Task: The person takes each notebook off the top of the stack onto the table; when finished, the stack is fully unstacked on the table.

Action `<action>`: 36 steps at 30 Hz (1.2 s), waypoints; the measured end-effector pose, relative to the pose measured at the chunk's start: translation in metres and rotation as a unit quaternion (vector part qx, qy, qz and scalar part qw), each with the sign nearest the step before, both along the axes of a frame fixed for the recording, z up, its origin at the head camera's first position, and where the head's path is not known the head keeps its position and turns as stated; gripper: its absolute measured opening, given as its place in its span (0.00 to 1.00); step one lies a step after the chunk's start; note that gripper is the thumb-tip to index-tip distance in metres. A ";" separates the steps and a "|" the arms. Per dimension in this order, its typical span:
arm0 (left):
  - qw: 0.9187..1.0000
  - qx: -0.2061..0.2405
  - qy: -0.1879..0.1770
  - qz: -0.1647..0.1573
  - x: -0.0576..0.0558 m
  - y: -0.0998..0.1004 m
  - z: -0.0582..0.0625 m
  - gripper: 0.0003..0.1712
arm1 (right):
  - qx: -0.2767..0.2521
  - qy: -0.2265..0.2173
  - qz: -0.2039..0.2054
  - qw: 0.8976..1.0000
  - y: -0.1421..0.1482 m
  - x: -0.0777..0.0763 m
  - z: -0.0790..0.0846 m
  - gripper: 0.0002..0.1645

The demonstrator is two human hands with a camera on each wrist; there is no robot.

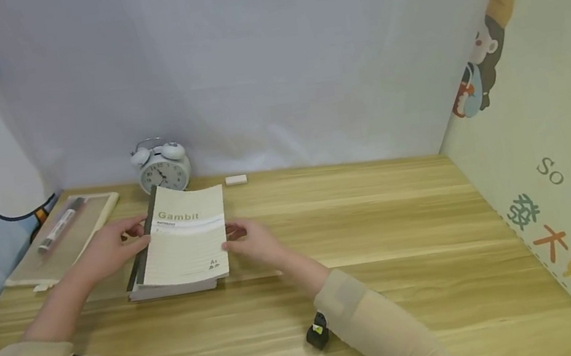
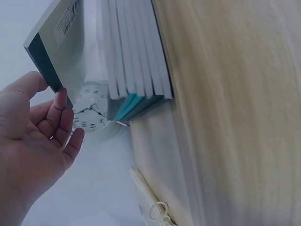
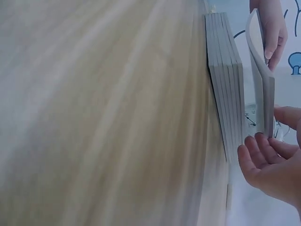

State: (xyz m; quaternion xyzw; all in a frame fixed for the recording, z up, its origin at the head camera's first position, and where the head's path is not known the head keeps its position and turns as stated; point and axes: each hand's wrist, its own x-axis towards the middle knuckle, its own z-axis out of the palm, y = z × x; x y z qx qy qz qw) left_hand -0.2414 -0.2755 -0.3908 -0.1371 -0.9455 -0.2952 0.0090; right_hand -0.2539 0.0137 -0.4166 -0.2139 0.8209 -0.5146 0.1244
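Observation:
A cream notebook (image 1: 185, 237) with a dark spine and the word "Gambit" on its cover is held between two hands, raised above a stack of notebooks (image 2: 138, 52). My left hand (image 1: 115, 245) pinches its spine edge, thumb on the cover and fingers beneath. On the opposite edge my right hand (image 1: 253, 242) pinches it between thumb and fingers. The right wrist view shows the held notebook (image 3: 263, 75) slightly bent, with a gap between it and the stack (image 3: 225, 80). Most of the stack is hidden under it in the head view.
Behind the notebooks stands a white twin-bell alarm clock (image 1: 163, 169). A white eraser (image 1: 236, 180) lies to its right. At the left, a marker (image 1: 62, 226) is on a zippered mesh pouch (image 1: 98, 232). Cloth hangs along the back, and printed panels flank the wooden table (image 1: 386, 249).

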 end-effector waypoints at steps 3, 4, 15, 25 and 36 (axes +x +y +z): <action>1.000 0.004 -0.005 0.005 0.000 0.005 0.007 0.34 | -0.025 0.007 -0.024 0.999 0.007 -0.001 0.006 0.30; 1.000 0.007 -0.006 0.009 0.000 0.007 0.009 0.35 | -0.034 0.010 -0.030 0.999 0.009 -0.002 0.008 0.31; 0.999 0.005 0.040 -0.014 -0.003 0.036 0.034 0.40 | -0.059 0.077 -0.045 0.994 0.040 -0.012 0.028 0.45; 0.997 0.025 0.016 -0.065 -0.005 0.068 0.033 0.45 | 0.016 0.096 -0.026 0.995 0.079 -0.013 0.036 0.46; 0.995 -0.033 0.041 -0.080 -0.011 0.103 0.016 0.38 | 0.079 0.090 0.018 0.993 0.113 -0.018 0.025 0.49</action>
